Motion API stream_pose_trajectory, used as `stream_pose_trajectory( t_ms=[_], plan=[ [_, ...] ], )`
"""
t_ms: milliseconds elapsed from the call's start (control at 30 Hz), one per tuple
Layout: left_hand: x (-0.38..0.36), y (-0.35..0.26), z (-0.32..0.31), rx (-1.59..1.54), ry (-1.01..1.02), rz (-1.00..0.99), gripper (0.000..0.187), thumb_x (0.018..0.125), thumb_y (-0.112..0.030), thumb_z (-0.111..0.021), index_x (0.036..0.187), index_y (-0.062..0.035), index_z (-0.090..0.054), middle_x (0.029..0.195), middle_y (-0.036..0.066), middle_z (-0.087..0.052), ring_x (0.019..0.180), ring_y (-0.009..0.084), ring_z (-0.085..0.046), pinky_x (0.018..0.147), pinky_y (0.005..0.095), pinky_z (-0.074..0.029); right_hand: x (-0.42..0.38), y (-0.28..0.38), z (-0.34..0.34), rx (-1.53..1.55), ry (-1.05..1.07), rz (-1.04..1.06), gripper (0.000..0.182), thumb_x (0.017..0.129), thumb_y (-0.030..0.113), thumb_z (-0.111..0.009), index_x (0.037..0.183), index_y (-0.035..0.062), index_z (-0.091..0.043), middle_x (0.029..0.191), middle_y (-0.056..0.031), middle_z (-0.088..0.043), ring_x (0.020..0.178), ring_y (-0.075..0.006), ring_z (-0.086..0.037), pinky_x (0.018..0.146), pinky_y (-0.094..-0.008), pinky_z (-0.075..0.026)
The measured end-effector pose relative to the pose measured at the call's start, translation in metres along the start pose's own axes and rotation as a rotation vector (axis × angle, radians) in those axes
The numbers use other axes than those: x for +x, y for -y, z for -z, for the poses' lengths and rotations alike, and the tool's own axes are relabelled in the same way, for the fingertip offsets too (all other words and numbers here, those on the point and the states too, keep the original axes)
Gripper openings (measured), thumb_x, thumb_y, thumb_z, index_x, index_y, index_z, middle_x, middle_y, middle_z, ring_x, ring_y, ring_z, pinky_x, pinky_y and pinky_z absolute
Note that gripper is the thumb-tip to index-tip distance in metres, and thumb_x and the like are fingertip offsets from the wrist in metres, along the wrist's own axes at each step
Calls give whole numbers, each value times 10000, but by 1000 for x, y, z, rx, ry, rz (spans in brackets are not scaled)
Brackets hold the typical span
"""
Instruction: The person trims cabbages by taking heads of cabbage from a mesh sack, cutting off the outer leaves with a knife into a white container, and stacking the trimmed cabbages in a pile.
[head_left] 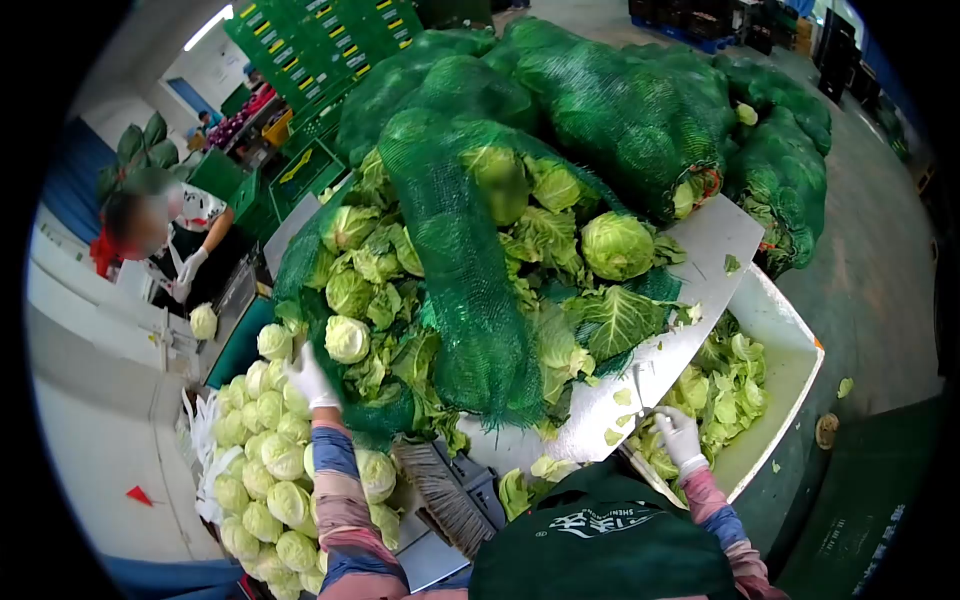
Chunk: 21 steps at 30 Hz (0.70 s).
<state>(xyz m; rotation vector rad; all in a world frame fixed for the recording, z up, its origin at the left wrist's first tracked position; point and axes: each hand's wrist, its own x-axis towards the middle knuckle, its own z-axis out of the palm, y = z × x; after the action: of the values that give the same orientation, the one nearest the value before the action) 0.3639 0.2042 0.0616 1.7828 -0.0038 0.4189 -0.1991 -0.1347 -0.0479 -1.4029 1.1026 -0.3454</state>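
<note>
My left hand point(313, 380), in a white glove, reaches over the heap of trimmed cabbages point(270, 450) with its fingers stretched out. Its fingertips are right beside a pale cabbage point(275, 342) at the top of that heap. On the other side, my gloved right hand point(682, 438) is closed around a knife, whose thin blade point(641, 383) points up over the white board's edge. Beneath it, a white bin point(790, 345) holds loose green leaves. Between my hands, untrimmed cabbages point(347, 340) spill from an opened green net sack point(455, 300).
Full net sacks point(620, 100) are piled behind the metal table point(725, 235). A brush point(445, 490) lies near my apron point(600, 540). At the left, a person in white gloves point(188, 270) stands by another cabbage point(203, 321). Green crates point(310, 50) are stacked behind.
</note>
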Motion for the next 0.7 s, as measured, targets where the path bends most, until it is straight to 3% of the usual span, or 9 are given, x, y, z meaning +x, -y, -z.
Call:
stream_pose_trajectory(
  t_ms=[67, 167, 200, 233, 267, 433, 567, 633, 700],
  plan=[
    [-75, -101, -70, -144, 321, -30, 438, 915, -154, -627, 1288, 23, -480, 1215, 124, -569, 1115, 206, -533, 984, 337, -407, 3, 7, -13, 24, 119, -29, 272, 939, 179, -595, 1105, -37, -609, 738, -66, -670, 464, -74, -509, 424, -217, -401],
    [-163, -167, -154, 13, 792, -575, 154, 888, -133, -630, 1001, -56, -699, 1115, 90, -629, 1048, 198, -588, 936, 318, -460, 13, -2, -15, 63, 51, -179, 296, 946, 234, -567, 1090, -19, -620, 721, -70, -660, 477, -100, -521, 431, -245, -416],
    [-189, -164, -183, -242, 1037, -117, 187, 873, -158, -654, 1017, -46, -696, 1131, 90, -631, 1031, 207, -606, 910, 312, -481, 15, -1, -11, 127, -13, -196, 289, 950, 251, -559, 1058, -10, -625, 713, -72, -656, 461, -108, -518, 415, -252, -407],
    [-208, -167, -209, -88, 1149, -499, 271, 879, -195, -664, 1100, -38, -661, 1143, 89, -638, 1030, 204, -615, 907, 309, -488, 13, -2, -5, 193, -69, -207, 288, 955, 267, -551, 1026, -1, -630, 706, -74, -653, 444, -117, -514, 399, -258, -398],
    [-229, -148, -240, -163, 1303, -122, 382, 891, -237, -658, 1208, -34, -592, 1163, 116, -637, 1056, 215, -614, 925, 316, -484, 14, -13, 3, 219, -100, -204, 285, 954, 265, -550, 1020, -1, -629, 702, -80, -653, 439, -121, -510, 399, -264, -400],
    [-288, -115, -361, 240, 1188, -471, 656, 821, -337, -682, 1322, 33, -475, 1276, 234, -542, 1180, 362, -521, 1022, 394, -410, 17, -51, 41, 76, -124, -130, 278, 937, 241, -572, 1058, -1, -634, 728, -94, -674, 454, -123, -541, 406, -266, -414],
    [-288, -104, -442, 405, 1171, -617, 688, 801, -417, -661, 1283, 46, -497, 1275, 247, -526, 1201, 401, -481, 1043, 411, -380, 6, -65, 51, -316, -270, 187, 297, 922, 284, -583, 1001, 9, -662, 649, -144, -622, 528, -249, -536, 525, -381, -456],
    [-284, -106, -465, 360, 1433, -300, 857, 775, -591, -635, 1320, 53, -482, 1278, 266, -547, 1200, 367, -524, 1048, 376, -383, 7, -92, 53, -466, -259, 131, 320, 917, 295, -593, 1009, -6, -651, 707, -169, -647, 547, -270, -515, 565, -416, -455],
    [-283, -106, -470, 428, 1357, -385, 858, 761, -665, -620, 1237, 47, -561, 1213, 244, -601, 1132, 336, -582, 1004, 361, -424, -5, -66, 54, -274, -202, -34, 321, 908, 295, -602, 1007, -7, -650, 740, -183, -644, 603, -286, -542, 596, -422, -454]
  ],
)
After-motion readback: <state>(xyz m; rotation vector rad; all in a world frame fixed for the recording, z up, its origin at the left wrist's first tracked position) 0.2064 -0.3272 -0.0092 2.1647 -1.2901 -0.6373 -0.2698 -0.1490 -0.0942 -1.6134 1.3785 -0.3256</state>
